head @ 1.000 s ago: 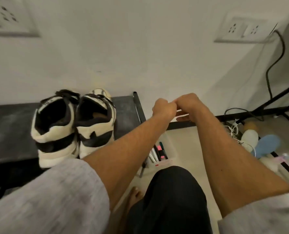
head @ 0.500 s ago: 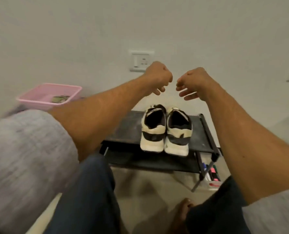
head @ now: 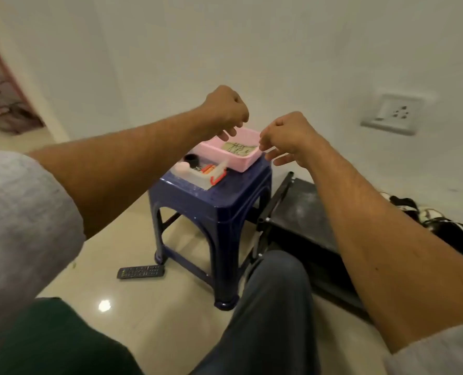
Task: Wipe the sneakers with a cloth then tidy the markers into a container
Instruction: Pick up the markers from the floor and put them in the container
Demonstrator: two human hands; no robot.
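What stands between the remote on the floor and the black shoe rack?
The blue stool stands between the remote and the shoe rack, as the head view shows.

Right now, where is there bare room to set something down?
The black rack shelf is bare between its left rail and the sneakers. The floor is free left of the blue stool, beyond the remote. The stool top is crowded: pink tray and clear box fill it.

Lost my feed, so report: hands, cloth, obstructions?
Left hand empty, fingers curled; right hand empty, fingers loose. Both above pink tray; cloth lies inside, untouched. Nothing between hands and cloth.
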